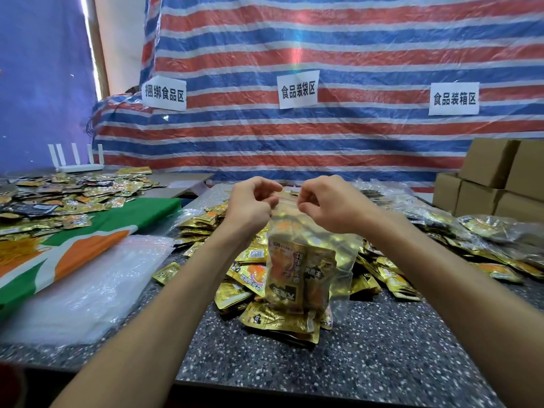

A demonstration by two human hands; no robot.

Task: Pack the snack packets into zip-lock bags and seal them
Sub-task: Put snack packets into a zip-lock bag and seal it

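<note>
A clear zip-lock bag (pixel 312 248) with a red seal line hangs upright above the table, holding gold snack packets (pixel 297 275) in its lower part. My left hand (pixel 250 201) pinches the left end of the bag's top strip. At the strip's right end, my right hand (pixel 323 201) pinches it too. Under and behind the bag lies a heap of loose gold packets (pixel 241 290) on the speckled dark table (pixel 382 348).
A stack of empty clear bags (pixel 88 290) lies at the left on a green, orange and white cloth (pixel 88 231). More packets (pixel 59 195) cover the far left table. Filled bags (pixel 485 231) lie at the right, cardboard boxes (pixel 494 184) behind them. A white router (pixel 76 163) stands at the back left.
</note>
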